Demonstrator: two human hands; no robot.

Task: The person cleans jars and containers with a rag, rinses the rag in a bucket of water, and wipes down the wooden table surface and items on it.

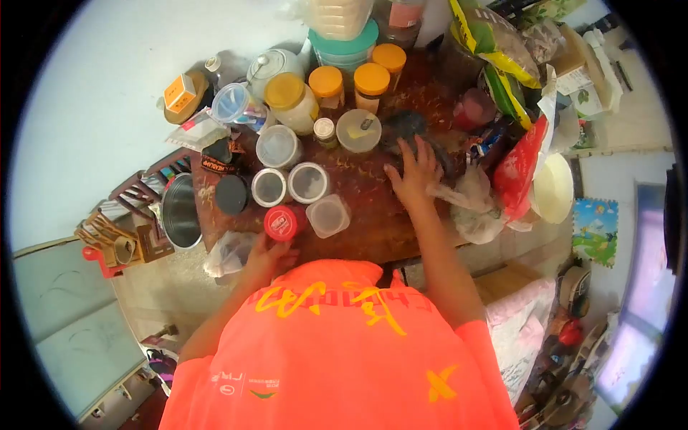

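Observation:
My left hand (269,256) is at the table's near edge, its fingers closed around the lower side of a jar with a red lid (280,223). Fingers spread, my right hand (416,175) reaches over the tabletop beside a dark, see-through plastic bag (405,125); whether it touches the bag is unclear. Close to the red lid stand two clear jars with white rims (269,188) (309,183), a square clear container (328,216) and a black-lidded jar (231,194). A round container with a translucent lid (359,131) sits left of my right hand.
Orange-lidded jars (327,82), a yellow-lidded jar (292,100) and a teapot (274,70) line the back of the brown table (373,226). Plastic bags (476,201) and a red package (521,168) crowd the right side. A metal pot (181,211) is beyond the left edge.

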